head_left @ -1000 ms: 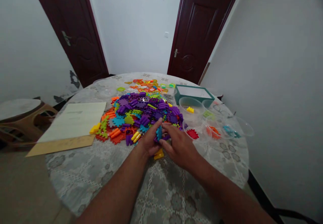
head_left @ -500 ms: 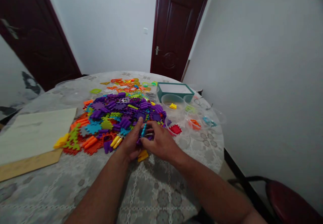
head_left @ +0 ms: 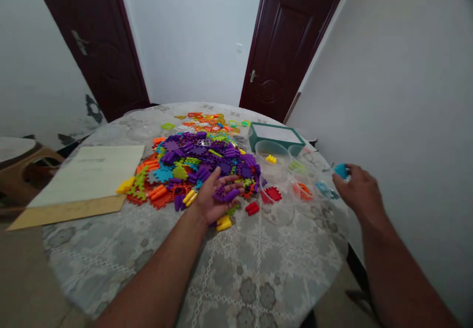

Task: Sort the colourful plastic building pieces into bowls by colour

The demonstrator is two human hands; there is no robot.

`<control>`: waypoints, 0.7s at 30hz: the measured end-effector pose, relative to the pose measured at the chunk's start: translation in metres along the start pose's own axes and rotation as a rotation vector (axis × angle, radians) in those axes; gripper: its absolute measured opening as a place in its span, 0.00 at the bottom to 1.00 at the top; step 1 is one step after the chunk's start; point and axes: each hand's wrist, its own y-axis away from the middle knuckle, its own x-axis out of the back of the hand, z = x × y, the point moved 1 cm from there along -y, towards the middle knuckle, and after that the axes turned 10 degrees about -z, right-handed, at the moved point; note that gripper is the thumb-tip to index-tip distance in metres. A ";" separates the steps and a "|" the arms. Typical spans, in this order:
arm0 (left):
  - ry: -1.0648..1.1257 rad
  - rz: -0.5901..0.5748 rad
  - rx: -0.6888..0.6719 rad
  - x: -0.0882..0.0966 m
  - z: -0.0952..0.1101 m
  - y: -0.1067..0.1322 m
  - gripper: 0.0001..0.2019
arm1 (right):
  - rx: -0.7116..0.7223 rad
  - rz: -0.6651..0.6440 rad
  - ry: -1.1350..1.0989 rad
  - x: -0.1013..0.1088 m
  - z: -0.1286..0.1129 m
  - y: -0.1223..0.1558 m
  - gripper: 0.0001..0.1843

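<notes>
My left hand point(head_left: 215, 201) is palm up in front of the pile, its fingers loosely spread. Purple plastic building pieces point(head_left: 227, 194) lie across its fingers. Out at the right edge of the table, my right hand point(head_left: 357, 190) pinches a blue toothed building piece point(head_left: 340, 171) between thumb and fingers. It is above and right of a clear tub with blue pieces point(head_left: 324, 189). The big pile of mixed building pieces point(head_left: 173, 163), mostly purple, spreads beyond my left hand. Close by that hand lie a yellow piece point(head_left: 223, 223) and a red piece point(head_left: 253, 208).
Clear round tubs stand at the right: one holds a yellow piece point(head_left: 271, 159), others a red piece point(head_left: 272, 194) and orange pieces point(head_left: 303, 191). A green-rimmed box point(head_left: 277, 135) is behind them. Cream board point(head_left: 92, 170) lies left, over the table's edge.
My hands have parted. The right one has swung far right with the blue piece; the left has opened palm up, showing purple pieces. A red piece now shows beside it. The view has shifted left.
</notes>
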 end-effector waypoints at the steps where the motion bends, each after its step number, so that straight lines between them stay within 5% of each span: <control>1: 0.004 0.004 -0.007 -0.001 -0.001 0.000 0.25 | -0.026 -0.047 0.047 -0.007 0.014 -0.004 0.31; 5: 0.003 0.021 -0.028 -0.003 -0.003 0.001 0.25 | -0.004 0.000 0.071 -0.020 0.020 -0.001 0.30; 9: -0.005 0.031 -0.013 -0.003 -0.005 0.000 0.23 | 0.232 0.108 -0.214 -0.005 -0.056 0.030 0.23; 11: -0.007 0.037 -0.010 -0.003 -0.005 0.000 0.24 | 0.381 0.046 -0.416 0.008 -0.111 0.053 0.18; 15: -0.005 -0.001 -0.012 -0.001 -0.005 -0.001 0.24 | 0.714 -0.283 -0.613 0.021 -0.208 0.091 0.18; 18: 0.014 -0.068 -0.016 0.003 -0.005 -0.003 0.24 | 0.772 -0.443 -0.580 0.012 -0.248 0.100 0.21; 21: 0.018 -0.087 -0.022 0.005 -0.005 -0.004 0.24 | 0.764 -0.517 -0.505 -0.001 -0.261 0.097 0.19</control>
